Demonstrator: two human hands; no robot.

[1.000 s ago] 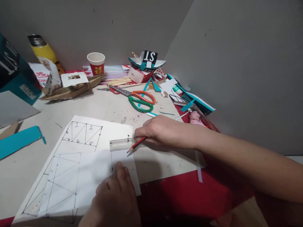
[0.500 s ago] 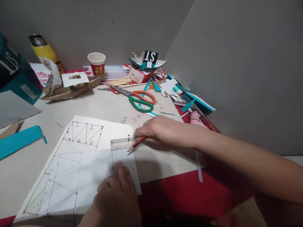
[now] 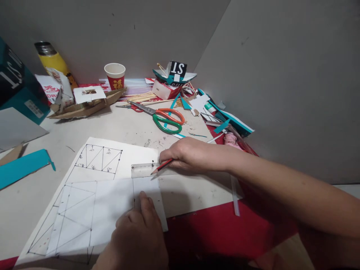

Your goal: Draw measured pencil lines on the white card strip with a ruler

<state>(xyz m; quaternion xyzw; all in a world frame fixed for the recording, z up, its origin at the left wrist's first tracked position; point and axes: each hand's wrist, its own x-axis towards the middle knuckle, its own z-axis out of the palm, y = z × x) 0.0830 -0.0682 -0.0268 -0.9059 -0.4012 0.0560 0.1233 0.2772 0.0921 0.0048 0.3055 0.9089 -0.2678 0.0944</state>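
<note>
Beyond sheet [image 3: 112, 210]: scissors [image 3: 152, 111] are laid
Cup [image 3: 115, 78]: contents cannot be told
Right hand [image 3: 184, 154]: pencil [image 3: 163, 165] is gripped over ruler [image 3: 140, 170]
Left hand [image 3: 139, 230]: unclosed, sheet is pressed

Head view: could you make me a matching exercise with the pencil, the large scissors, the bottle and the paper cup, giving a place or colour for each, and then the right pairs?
Things:
1. Pencil
2. Large scissors
3. Bottle
4. Paper cup

Place or colour:
A. Green and orange handles
B. Red outside, white inside
C. In the right hand
D. Yellow body

Pairs: 1-C, 2-A, 3-D, 4-B
</note>
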